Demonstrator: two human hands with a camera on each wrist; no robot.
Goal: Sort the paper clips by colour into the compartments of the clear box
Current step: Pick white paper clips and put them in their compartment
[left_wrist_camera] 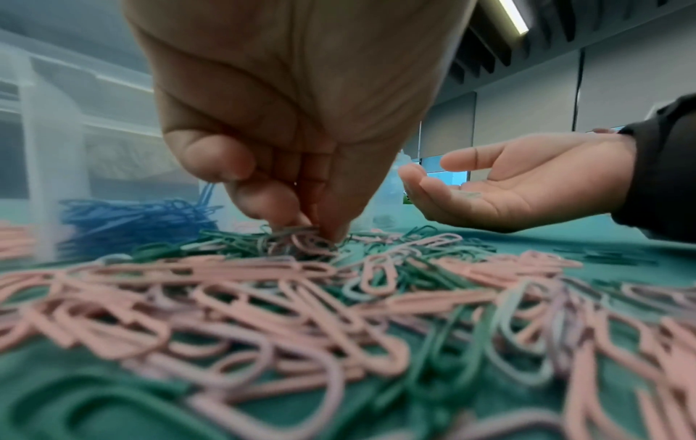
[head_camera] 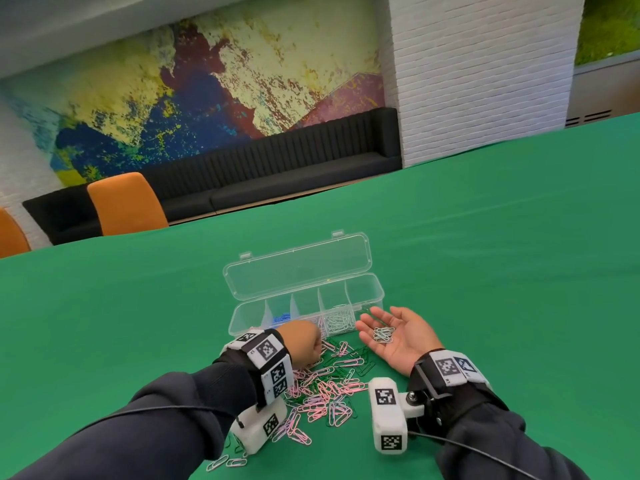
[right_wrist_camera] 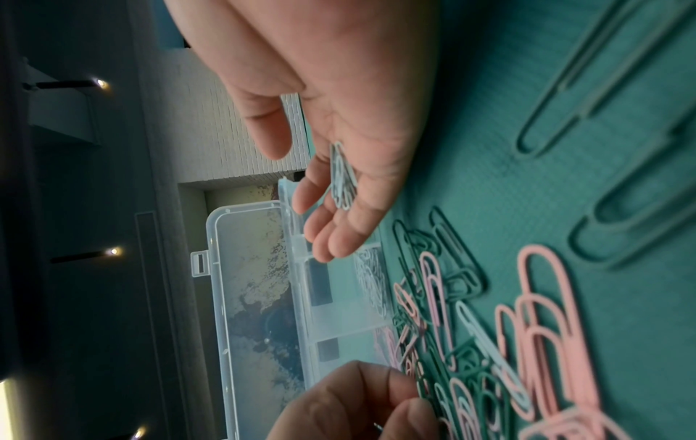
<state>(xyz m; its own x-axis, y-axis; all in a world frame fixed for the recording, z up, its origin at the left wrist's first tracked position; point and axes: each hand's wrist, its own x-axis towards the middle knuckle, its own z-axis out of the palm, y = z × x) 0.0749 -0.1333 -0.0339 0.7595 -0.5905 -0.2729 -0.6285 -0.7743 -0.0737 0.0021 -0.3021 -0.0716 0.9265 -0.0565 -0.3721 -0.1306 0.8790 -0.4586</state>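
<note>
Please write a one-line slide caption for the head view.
Left hand picks in the mixed clip pile; open right palm carries white clips.

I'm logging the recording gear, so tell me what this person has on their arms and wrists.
Both arms wear dark sleeves. Each wrist carries a black band with white panels printed with square black-and-white codes, left and right. A white, boxy camera unit bearing the same codes hangs under each wrist, left and right, each trailing a thin black cable. Hands are bare.
</note>
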